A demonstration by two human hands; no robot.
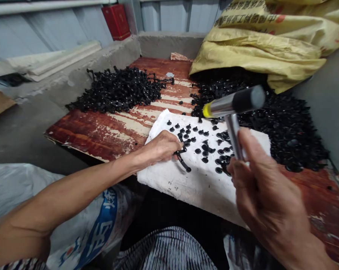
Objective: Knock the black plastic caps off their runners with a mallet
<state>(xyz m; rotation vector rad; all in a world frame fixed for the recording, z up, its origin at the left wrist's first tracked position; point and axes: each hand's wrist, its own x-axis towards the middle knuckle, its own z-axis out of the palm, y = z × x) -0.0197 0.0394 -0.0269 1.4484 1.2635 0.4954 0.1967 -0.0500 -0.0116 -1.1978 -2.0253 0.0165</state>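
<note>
Head view: right grip (pixel 266 183) closed round raised hammer (pixel 222 106), yellow end leftward; left grip (pixel 162 148) pinches strip (pixel 183 162) on cloth (pixel 169 183), long axis slanting rightward toward wearer (pixel 176 251); studs (pixel 205 160) alongside; hammer partly hides heap (pixel 284 131)

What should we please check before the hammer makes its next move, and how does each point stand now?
1. Right hand wrapped around the hammer handle: ok.
2. Hammer head raised off the white cloth: ok.
3. Left hand holding the black strip: ok.
4. Space around the strip free of loose black pieces: not ok, several lie close.
5. Strip's fit beneath the left hand: cannot tell, partly hidden.
</note>
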